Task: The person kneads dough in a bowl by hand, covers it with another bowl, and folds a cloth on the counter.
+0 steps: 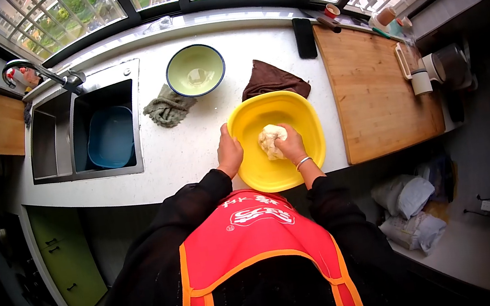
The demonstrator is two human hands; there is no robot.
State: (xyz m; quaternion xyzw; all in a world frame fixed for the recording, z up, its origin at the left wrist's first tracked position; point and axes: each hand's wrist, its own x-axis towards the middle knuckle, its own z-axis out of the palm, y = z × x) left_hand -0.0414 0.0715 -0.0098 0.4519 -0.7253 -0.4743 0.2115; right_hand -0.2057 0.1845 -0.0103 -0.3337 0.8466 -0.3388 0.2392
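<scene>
A yellow basin (254,173) stands at the front edge of the white counter, and a pale, lumpy ball of dough (268,140) lies in it. My left hand (230,152) grips the basin's left rim, its thumb side against the wall. Inside the basin, my right hand (291,145) is closed on the dough's right side, with its fingers partly hidden by the hand and dough. A bracelet circles the right wrist. Behind the basin is a folded brown cloth (272,79). A pale green bowl (196,70) stands farther back to the left.
A grey-green cloth (169,106) lies left of the bowl. Farther left, a sink (134,124) holds a blue tub (111,138). On the right are a wooden board (375,97), a black phone (304,38), and a jug with cups along the board's far side.
</scene>
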